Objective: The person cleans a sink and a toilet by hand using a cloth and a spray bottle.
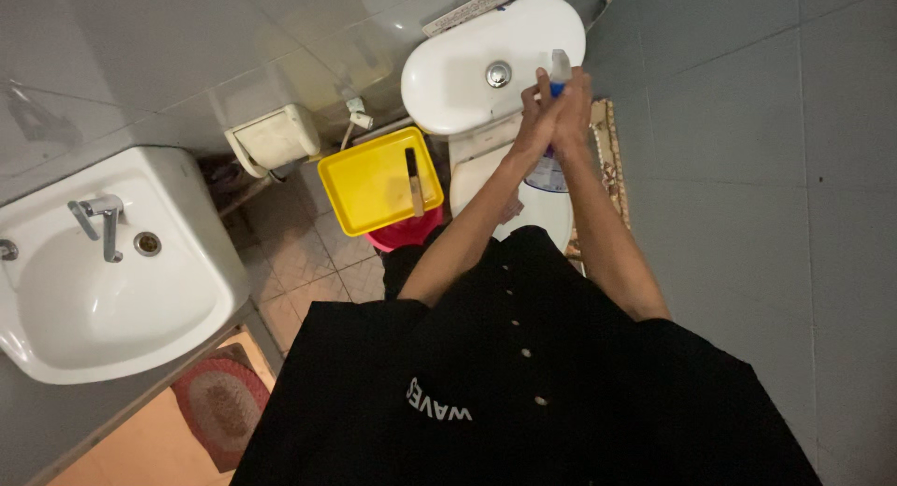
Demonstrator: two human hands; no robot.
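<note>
While both hands close together around a spray bottle [549, 168] above the toilet [486, 70], the left hand [534, 121] and right hand [572, 107] clasp its neck; no wiping shows yet, and the yellow tray [369, 182] sits untouched at left.

both arms stretched forward — left hand [535, 117] and right hand [572, 107] pressed together, fingers curled shut.
</note>
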